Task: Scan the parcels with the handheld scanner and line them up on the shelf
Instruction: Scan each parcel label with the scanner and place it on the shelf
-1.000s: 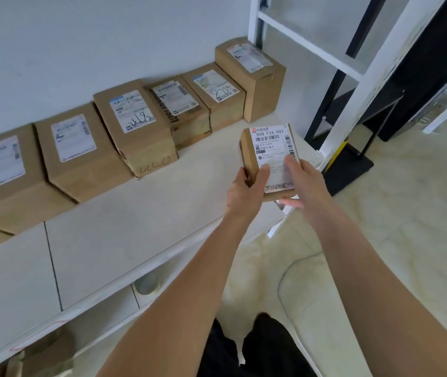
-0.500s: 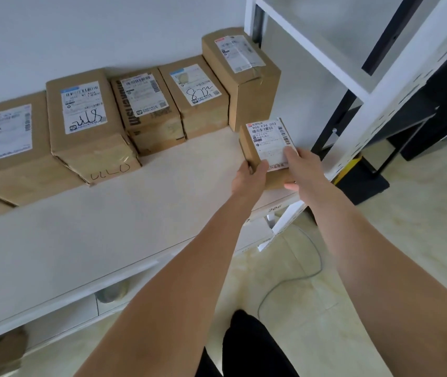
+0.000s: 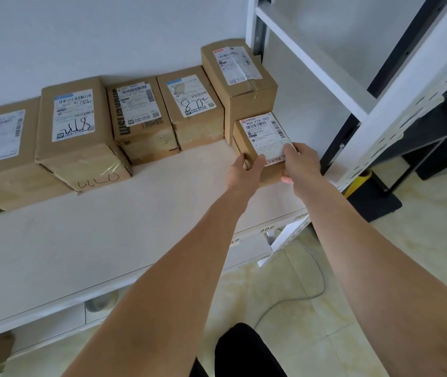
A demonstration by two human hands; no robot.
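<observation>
So, shelving step: small parcel [image 3: 264, 144] gripped by left hand [image 3: 244, 174] and right hand [image 3: 297, 161], fingers curled round its near edges, down on shelf [image 3: 162, 213] at 1 o'clock, just before tall box [image 3: 240, 85]. Next: probably nudge right into line, then let go. No scanner visible.

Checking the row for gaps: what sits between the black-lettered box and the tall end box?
One parcel with a handwritten label, between the black-lettered box and tall end box, head view.

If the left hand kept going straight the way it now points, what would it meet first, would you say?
Probably the tall parcel at the row's right end: the left hand grips the small parcel and points toward it. Whether the two parcels already touch is unclear.
</observation>
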